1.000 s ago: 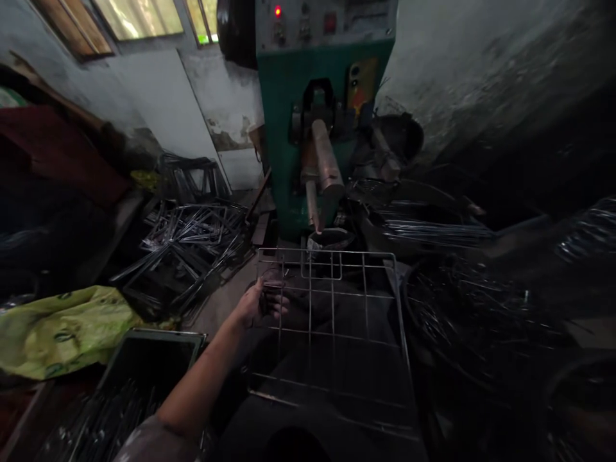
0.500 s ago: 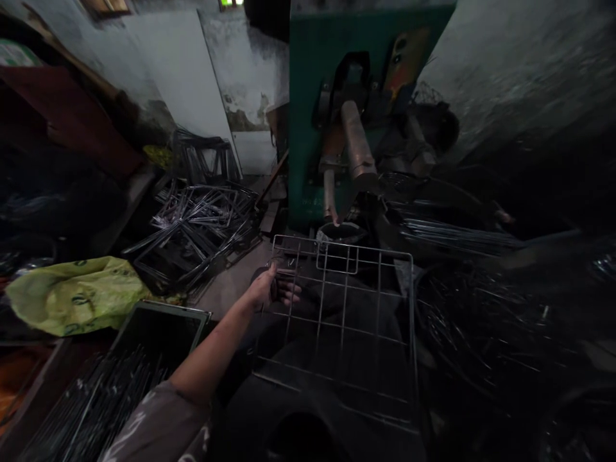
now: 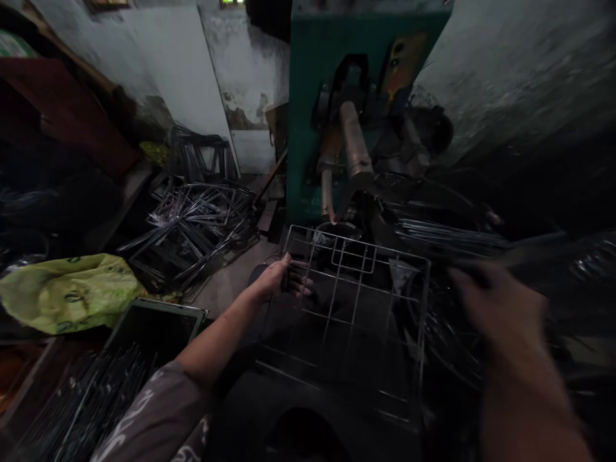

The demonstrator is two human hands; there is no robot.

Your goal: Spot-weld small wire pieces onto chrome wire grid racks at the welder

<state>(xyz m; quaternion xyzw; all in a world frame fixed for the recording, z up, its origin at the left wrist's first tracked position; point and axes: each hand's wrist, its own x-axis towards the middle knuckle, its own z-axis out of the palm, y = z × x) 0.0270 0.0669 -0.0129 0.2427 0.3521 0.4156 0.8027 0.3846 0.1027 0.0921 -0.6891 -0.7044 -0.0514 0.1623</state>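
A wire grid rack (image 3: 353,317) of thin metal rods lies tilted over my lap, with a small wire rectangle near its far edge. My left hand (image 3: 283,277) grips the rack's left side, thumb on top and fingers stretched beneath the wires. To the right of the rack is my right hand (image 3: 500,301), smeared by motion and apart from the grid; its fingers cannot be made out. Beyond the rack's far edge, the copper-coloured arms (image 3: 355,141) of a green machine (image 3: 308,115) point down toward me.
Bent wire frames (image 3: 192,218) are piled on the floor at the left, near a yellow-green sack (image 3: 72,292). Thin rods (image 3: 91,398) fill a box at the lower left. More rods (image 3: 447,234) lie right of the machine. A phone (image 3: 402,61) rests against the machine.
My right hand has come into view at the right. The rack and my left hand have shifted slightly right and away from me.
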